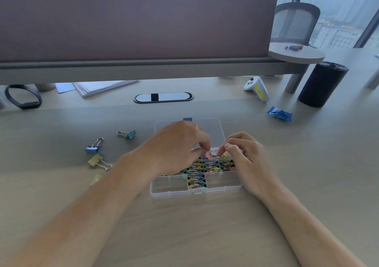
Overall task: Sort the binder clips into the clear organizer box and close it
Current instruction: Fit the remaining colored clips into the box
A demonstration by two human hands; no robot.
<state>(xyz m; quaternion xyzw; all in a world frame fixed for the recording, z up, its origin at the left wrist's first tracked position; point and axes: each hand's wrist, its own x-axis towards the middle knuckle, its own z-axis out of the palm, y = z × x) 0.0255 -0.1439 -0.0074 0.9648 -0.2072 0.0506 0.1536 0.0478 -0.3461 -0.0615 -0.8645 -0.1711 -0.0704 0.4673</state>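
Two hands meet over the box [196, 193], as I watch from far off. My left hand [176, 145] has its fingers curled down, and the tips pinch a small pink clip [208, 155]. My right hand [246, 158] is curled too, with thumb and first finger pinching the wire end of the same clip. The pink clip sits just over the back row of the box, near the middle. The box is on the table [184, 225] with its lid [213, 127] lying open behind it. Many small clips fill the middle parts. Four big clips lie on the table to the left, well apart from the box: teal [129, 134], blue [93, 148], yellow [97, 161] and one more yellow one [96, 179], half hidden by my arm.
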